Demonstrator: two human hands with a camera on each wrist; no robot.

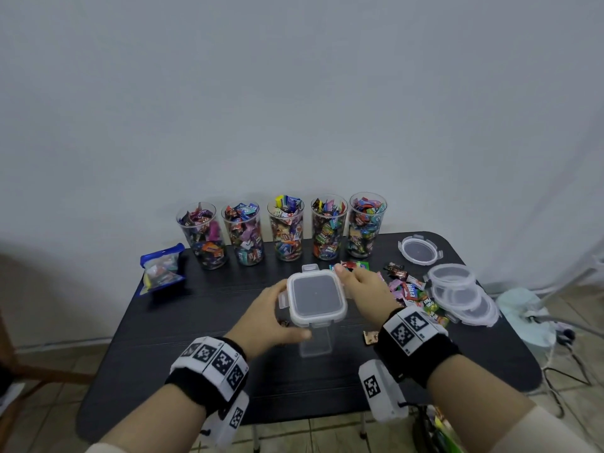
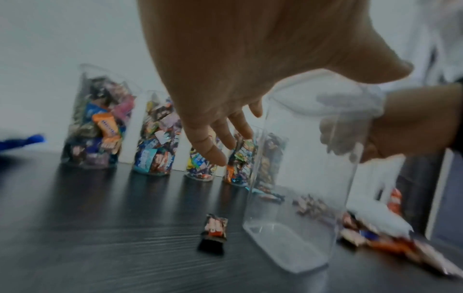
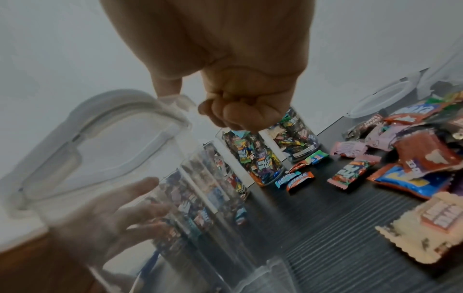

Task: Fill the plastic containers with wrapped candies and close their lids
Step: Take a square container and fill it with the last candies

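While two hands (image 1: 313, 308) grip one container (image 1: 316, 322), five candy cups (image 1: 287, 228)

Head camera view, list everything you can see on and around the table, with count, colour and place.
Table: one, black, centre.
Filled containers: five, clear, back row, no lids.
Square container: one, clear, empty, lid resting on top, centre.
Round lids: several, clear, one apart at the back right, the others overlapping below it.
Loose candies: many, mixed colours, right of centre.
Candy bag: one, blue-edged, left.
Hands: left hand and right hand, both gripping the square container.
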